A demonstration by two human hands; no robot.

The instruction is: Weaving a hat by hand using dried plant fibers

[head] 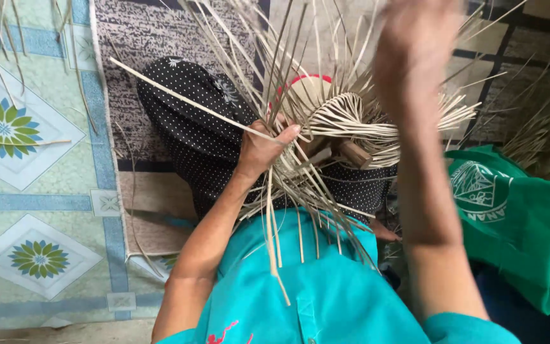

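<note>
A half-woven object of pale flat strips (345,121) rests on my lap, with many loose strip ends fanning up and down from it. My left hand (263,148) grips a bunch of the strips at its left side, thumb on top. One long strip (179,95) runs from that hand up to the left. My right hand (415,44) is raised high above the weave and blurred; whether it holds a strip cannot be told. A round form with a red rim (307,83) shows behind the strips.
My legs in dark dotted cloth (186,114) lie over a patterned mat (141,38). Floral vinyl floor (33,159) spreads to the left with loose strips (20,141) on it. A green bag (517,216) lies at right, more strips beyond it.
</note>
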